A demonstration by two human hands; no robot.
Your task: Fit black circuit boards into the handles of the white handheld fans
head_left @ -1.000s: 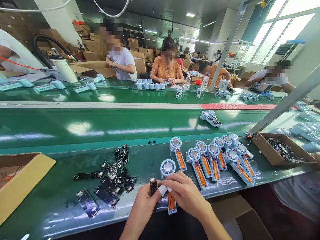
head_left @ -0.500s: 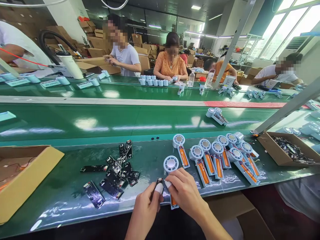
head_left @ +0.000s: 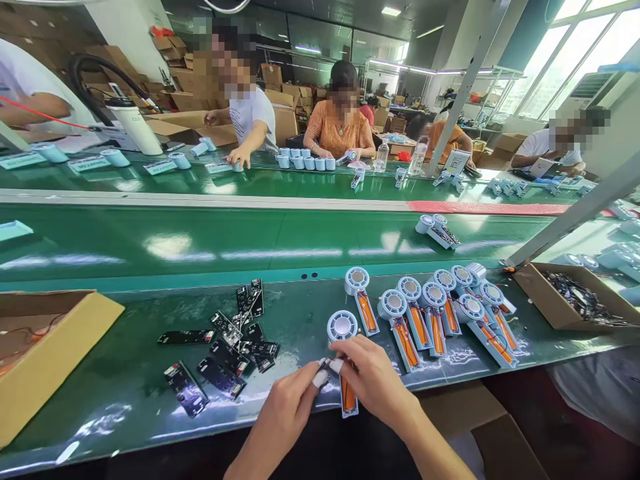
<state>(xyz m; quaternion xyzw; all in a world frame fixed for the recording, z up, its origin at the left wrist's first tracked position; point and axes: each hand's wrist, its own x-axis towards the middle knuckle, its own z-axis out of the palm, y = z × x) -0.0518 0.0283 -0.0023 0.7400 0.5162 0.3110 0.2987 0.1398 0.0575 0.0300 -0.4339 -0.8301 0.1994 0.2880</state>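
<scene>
My left hand (head_left: 295, 400) pinches a small dark circuit board (head_left: 326, 363), its fingertips in white covers. Against the board's other side, my right hand (head_left: 373, 377) has thumb and fingers closed; whether it grips the board or a small part there is hidden. Just beneath the hands lies a light-blue unit with a round head (head_left: 343, 327) and an orange-filled handle (head_left: 349, 398), at the bench edge. Several black circuit boards (head_left: 223, 377) are heaped left of my hands. Several similar blue units (head_left: 434, 297) lie to the right, heads away from me.
A cardboard box (head_left: 65, 360) stands at the left, another with dark parts (head_left: 565, 303) at the right. A green conveyor (head_left: 250, 233) runs behind the bench (head_left: 135, 347), with two blue units (head_left: 436, 230) on it. A slanted metal post (head_left: 565, 217) rises at right. People sit across.
My hands have come together, and the board has tilted so that less of its face shows. Across the conveyor, a person's arm has reached down to a blue unit.
</scene>
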